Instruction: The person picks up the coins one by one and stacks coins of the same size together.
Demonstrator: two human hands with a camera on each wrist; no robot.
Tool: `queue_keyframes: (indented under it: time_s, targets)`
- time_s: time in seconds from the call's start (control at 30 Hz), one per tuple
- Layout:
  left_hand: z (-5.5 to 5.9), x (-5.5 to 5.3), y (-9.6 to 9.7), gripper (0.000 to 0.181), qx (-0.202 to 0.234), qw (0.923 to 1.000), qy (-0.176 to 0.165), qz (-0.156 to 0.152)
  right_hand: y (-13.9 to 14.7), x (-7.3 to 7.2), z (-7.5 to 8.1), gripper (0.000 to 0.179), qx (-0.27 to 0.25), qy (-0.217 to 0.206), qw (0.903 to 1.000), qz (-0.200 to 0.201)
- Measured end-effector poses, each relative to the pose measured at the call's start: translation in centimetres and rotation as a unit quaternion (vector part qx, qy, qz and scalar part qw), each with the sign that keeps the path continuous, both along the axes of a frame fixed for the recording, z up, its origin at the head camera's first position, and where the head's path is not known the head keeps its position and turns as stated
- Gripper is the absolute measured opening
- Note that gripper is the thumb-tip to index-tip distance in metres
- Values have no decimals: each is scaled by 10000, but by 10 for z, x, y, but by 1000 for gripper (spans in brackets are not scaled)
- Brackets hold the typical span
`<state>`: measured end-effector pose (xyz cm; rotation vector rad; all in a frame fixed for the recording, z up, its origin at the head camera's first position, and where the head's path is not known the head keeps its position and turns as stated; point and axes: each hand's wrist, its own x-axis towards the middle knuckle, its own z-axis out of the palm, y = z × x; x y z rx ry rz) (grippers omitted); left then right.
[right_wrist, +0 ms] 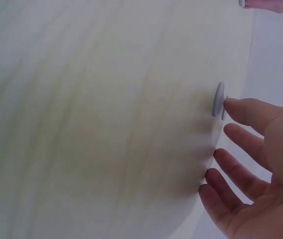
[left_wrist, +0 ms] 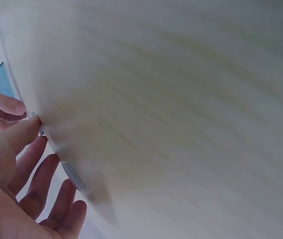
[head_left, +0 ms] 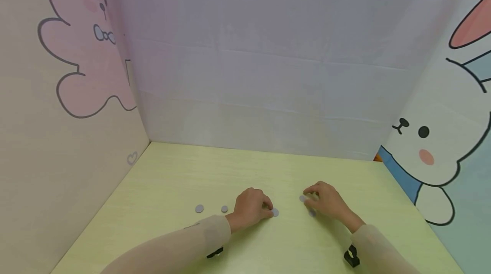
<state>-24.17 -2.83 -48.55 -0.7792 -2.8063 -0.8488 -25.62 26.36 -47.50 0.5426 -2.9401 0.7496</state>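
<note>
Several small grey discs lie on the pale yellow table in the head view. My left hand (head_left: 250, 208) pinches one grey disc (head_left: 275, 212) between thumb and index finger at the table surface; in the left wrist view its thumb partly covers that disc. My right hand (head_left: 327, 200) has thumb and index finger around another grey disc (head_left: 302, 198). Close beside its thumb lies one more disc (head_left: 312, 213), which in the right wrist view appears as a grey disc (right_wrist: 218, 99) in front of the thumb tip. The other right fingers are spread and loosely bent.
Left of my left hand lie a small grey disc (head_left: 224, 209) and a wider one (head_left: 199, 209). The table (head_left: 184, 171) meets a white cloth wall (head_left: 268, 73) at the back. Panels with cartoon animals stand along both sides.
</note>
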Motion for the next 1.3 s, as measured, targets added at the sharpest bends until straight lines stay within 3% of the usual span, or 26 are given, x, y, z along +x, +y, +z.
queue_keyframes:
  time_s: [0.33, 0.87, 1.3]
  targets:
    - [-5, -1, 0, 10, -4, 10000, 89, 31, -3, -1, -4, 18, 108, 20, 9999, -33]
    - [0, 0, 0, 9, -55, 10000, 64, 5, -12, 8, -3, 8, 119, 107, 9999, 38]
    - [2, 1, 0, 9, -78, 10000, -6, 35, -20, 20, 0, 8, 200, 318, 9985, 408]
